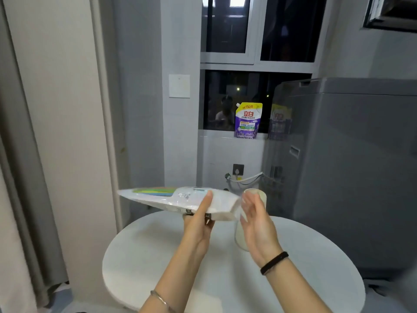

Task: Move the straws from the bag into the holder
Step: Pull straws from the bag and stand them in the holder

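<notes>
Head view, and the bag (158, 201) is seen lifted clear of the surface (158, 256), lying nearly level across the middle of the frame. It is gripped at its midsection by the left hand (198, 224): the thumb is laid flat along the top of the pack, the fingers are curled beneath it. Coloured straws (155, 191), green, yellow and blue, are visible through the clear plastic towards the bag's left end.

At the bag's right end the right hand (257, 224) is held up, palm turned left, its fingers (248, 199) relaxed and spread a little, nothing clasped in them. Whether the fingertips are touching the edge of the bag cannot be told. Just behind that hand, the holder (261, 196), a tall cream cylinder, is seen standing upright on the round white surface, its rim level with the bag's right end.

A black hair tie (274, 263) is worn on the right wrist, a thin bracelet (159, 298) on the left. In the upper middle of the frame, a purple and yellow detergent pouch (247, 120) is propped on the window sill. A grey washing machine (349, 166) fills the right side, and a curtain (22, 154) hangs down the left edge.
</notes>
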Tool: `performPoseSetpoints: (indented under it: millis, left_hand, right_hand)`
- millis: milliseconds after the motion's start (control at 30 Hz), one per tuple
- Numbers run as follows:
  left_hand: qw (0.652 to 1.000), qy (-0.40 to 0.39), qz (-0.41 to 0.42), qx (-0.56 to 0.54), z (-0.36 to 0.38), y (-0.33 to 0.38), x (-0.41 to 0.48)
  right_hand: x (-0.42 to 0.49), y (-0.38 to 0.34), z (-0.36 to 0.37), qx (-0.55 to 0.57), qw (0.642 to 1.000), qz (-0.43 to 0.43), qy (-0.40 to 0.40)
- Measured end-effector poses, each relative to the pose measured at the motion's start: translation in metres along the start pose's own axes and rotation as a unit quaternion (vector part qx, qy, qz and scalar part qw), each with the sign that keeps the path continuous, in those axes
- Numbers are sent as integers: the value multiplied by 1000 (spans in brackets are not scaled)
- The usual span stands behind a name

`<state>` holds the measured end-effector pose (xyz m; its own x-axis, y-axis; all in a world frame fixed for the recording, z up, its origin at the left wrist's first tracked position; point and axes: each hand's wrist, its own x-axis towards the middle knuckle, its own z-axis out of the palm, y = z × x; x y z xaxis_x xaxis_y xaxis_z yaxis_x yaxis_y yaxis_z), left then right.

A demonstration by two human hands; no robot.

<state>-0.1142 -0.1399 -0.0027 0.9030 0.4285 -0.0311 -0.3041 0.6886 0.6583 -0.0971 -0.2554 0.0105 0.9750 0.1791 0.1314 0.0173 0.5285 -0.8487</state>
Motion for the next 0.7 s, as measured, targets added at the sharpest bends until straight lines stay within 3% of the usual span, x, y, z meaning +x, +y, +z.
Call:
performPoseSetpoints:
  millis: [100, 200, 467, 533, 633, 700]
  left_hand:
    - [984, 25, 105, 139, -8, -15, 13]
    - [966, -9, 139, 217, -17, -24, 21]
    - [972, -131, 83, 174, -27, -36, 35]
    - [974, -115, 92, 175, -25, -37, 38]
    - [976, -57, 116, 174, -24, -46, 39]
    - [982, -18, 105, 157, -24, -54, 39]
  right_hand:
    - [20, 18, -2, 90, 993, 75, 33]
    - [34, 31, -8, 135, 982, 122, 47]
    - [56, 68, -21, 203, 967, 150, 29]
    - [56, 74, -23, 196, 969, 153, 16]
    - [57, 95, -28, 51, 988, 138, 51]
    - [53, 101, -20, 79, 987, 136, 19]
